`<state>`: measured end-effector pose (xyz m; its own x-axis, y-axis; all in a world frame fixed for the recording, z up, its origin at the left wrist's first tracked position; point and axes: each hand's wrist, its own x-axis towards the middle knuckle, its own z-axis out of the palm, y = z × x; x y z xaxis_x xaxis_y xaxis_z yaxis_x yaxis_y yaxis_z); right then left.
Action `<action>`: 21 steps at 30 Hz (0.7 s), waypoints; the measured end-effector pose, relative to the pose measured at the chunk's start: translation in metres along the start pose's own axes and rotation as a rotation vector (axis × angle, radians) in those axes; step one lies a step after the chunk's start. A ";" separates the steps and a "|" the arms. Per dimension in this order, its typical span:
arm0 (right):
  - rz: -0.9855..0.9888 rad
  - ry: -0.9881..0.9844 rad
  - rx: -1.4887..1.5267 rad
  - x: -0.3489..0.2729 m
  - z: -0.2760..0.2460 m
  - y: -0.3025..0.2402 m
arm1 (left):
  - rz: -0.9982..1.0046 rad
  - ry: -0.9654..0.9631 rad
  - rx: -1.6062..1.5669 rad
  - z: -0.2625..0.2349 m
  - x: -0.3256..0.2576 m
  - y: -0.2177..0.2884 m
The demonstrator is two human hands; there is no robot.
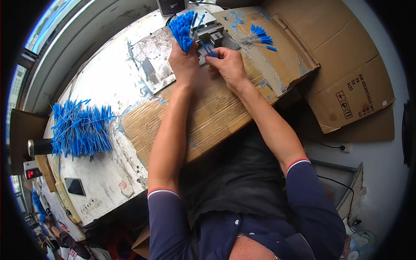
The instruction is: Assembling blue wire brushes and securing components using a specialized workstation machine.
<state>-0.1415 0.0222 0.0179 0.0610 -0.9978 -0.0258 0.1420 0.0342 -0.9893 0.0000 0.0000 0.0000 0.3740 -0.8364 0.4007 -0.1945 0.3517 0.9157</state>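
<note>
My left hand is wrapped round a thick bundle of blue-tipped wire brushes, their blue ends fanned out above the fist. To its right, my right hand is closed, with thumb and fingers pinching a thin blue brush. Both hands are close together at a small metal fixture with a dark block, which stands on a scuffed metal plate. The fingers partly hide the near side of the fixture.
A big heap of blue brushes lies at the left, beside a phone and a red-lit display box. Right of the fixture, a smaller brush pile rests on cardboard. Another person's arm shows lower left.
</note>
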 end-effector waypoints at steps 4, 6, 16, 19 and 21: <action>0.008 0.055 -0.081 0.001 -0.008 -0.001 | 0.101 0.027 0.129 0.002 -0.003 -0.006; 0.018 0.164 -0.124 0.006 -0.012 -0.003 | 0.033 0.078 0.183 0.002 -0.003 -0.005; -0.038 0.292 -0.204 0.031 -0.009 0.003 | 0.040 0.114 0.237 -0.002 0.002 -0.006; -0.058 0.289 -0.183 0.032 -0.010 0.003 | 0.103 0.184 0.441 0.001 0.001 -0.006; -0.037 0.295 -0.168 0.031 -0.009 0.001 | 0.179 0.222 0.463 0.002 0.002 -0.006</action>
<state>-0.1484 -0.0095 0.0148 -0.2329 -0.9725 -0.0052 -0.0274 0.0119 -0.9996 0.0004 -0.0048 -0.0048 0.4709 -0.6538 0.5922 -0.6332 0.2169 0.7430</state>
